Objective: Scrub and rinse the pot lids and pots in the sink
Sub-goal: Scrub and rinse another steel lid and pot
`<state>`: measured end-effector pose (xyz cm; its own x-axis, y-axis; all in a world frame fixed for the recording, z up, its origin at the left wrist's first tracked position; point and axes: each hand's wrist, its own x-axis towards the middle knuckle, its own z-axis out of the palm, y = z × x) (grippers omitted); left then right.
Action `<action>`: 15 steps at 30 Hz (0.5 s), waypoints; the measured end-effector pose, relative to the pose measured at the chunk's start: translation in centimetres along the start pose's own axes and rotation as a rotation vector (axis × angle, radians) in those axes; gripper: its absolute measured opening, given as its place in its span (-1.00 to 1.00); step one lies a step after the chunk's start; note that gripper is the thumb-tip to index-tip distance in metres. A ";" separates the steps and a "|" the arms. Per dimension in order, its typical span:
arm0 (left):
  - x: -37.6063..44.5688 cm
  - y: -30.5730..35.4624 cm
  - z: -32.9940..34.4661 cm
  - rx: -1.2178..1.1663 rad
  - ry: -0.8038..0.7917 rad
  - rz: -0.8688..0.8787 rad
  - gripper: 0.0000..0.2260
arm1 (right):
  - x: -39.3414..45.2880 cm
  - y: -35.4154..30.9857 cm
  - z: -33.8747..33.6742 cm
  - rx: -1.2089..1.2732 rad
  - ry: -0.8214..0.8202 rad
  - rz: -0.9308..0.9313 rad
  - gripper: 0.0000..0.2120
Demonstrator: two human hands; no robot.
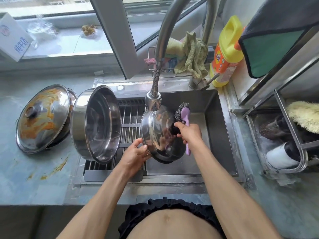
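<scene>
Was mid-scrub on one pot lid (pixel 159 133), held tilted over the sink (pixel 222 128) basin right under the faucet head (pixel 152 100). Left hand (pixel 136 155) gripped the lid's near rim, fingers curled round the edge. Right hand (pixel 189 132) was wrapped round the purple handle of a steel-wool scrubber (pixel 183 113), wire head pressed against the lid's far edge, just beyond the knuckles. Couldn't tell if water was running, nothing obvious coming out of the faucet. Just left of the left hand, propped on edge over the drain rack (pixel 131 128), stood a steel pot (pixel 96 125), inside looking shiny, so probably done already, though that's a guess. Further left of that, well away from both hands on the counter (pixel 25 178), sat another lid (pixel 43 118) on what looked like a second pot, smeared all over with orange gunk, clearly not touched yet. Orange streaks on the counter too. Beyond the right hand, up behind the sink, a yellow detergent bottle (pixel 226 54) and some rags (pixel 191 57) on a wire rack. So roughly halfway by the look of it: one pot likely clean, one lid in hand, the greasy set left.
</scene>
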<state>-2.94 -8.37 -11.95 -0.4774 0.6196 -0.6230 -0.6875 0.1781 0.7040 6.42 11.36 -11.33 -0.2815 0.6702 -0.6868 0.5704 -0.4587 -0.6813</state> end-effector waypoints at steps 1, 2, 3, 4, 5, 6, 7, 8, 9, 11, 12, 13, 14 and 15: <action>-0.1 0.2 0.0 0.043 -0.007 -0.014 -0.73 | 0.1 0.1 0.0 0.015 0.010 -0.019 -0.65; -0.1 0.5 0.0 0.063 -0.015 -0.026 -0.73 | 0.1 0.1 0.0 0.026 0.019 -0.037 -0.67; 0.1 0.8 0.0 0.063 -0.020 -0.032 -0.74 | 0.0 0.1 0.0 0.033 0.026 -0.061 -0.69; 0.4 1.3 0.0 0.056 -0.022 -0.035 -0.76 | 0.0 0.1 0.0 0.038 0.030 -0.086 -0.70; 0.7 1.8 -0.1 0.052 -0.018 -0.033 -0.79 | -0.1 0.1 -0.1 0.038 0.031 -0.113 -0.69; 1.2 2.3 0.0 0.059 -0.007 -0.029 -0.83 | -0.3 0.2 -0.2 0.036 0.030 -0.136 -0.69; 1.6 3.0 0.1 0.070 0.015 -0.026 -0.86 | -0.3 0.2 -0.4 0.034 0.022 -0.162 -0.70; 2.0 3.7 0.3 0.072 0.047 -0.030 -0.87 | -0.4 0.2 -0.5 0.036 0.006 -0.183 -0.72; 2.4 4.4 0.5 0.050 0.083 -0.039 -0.86 | -0.5 0.3 -0.7 0.037 -0.015 -0.205 -0.73; 3.1 5.5 0.6 -0.053 0.149 -0.071 -0.84 | -0.5 0.3 -1.0 0.041 -0.066 -0.246 -0.68; 3.6 5.9 0.7 -0.109 0.173 -0.091 -0.84 | -0.6 0.3 -1.2 0.047 -0.089 -0.266 -0.66; 3.9 6.0 0.9 -0.154 0.196 -0.110 -0.84 | -0.7 0.4 -1.4 0.054 -0.108 -0.280 -0.65; 4.2 5.9 1.1 -0.202 0.220 -0.126 -0.83 | -0.7 0.5 -1.4 0.057 -0.119 -0.283 -0.65; 4.4 5.7 1.4 -0.239 0.246 -0.134 -0.80 | -0.8 0.5 -1.4 0.062 -0.116 -0.271 -0.67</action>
<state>-8.18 -3.53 -10.25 -0.4714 0.3950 -0.7885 -0.8477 0.0435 0.5287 7.98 11.45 -10.78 -0.5053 0.7033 -0.5000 0.4151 -0.3098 -0.8554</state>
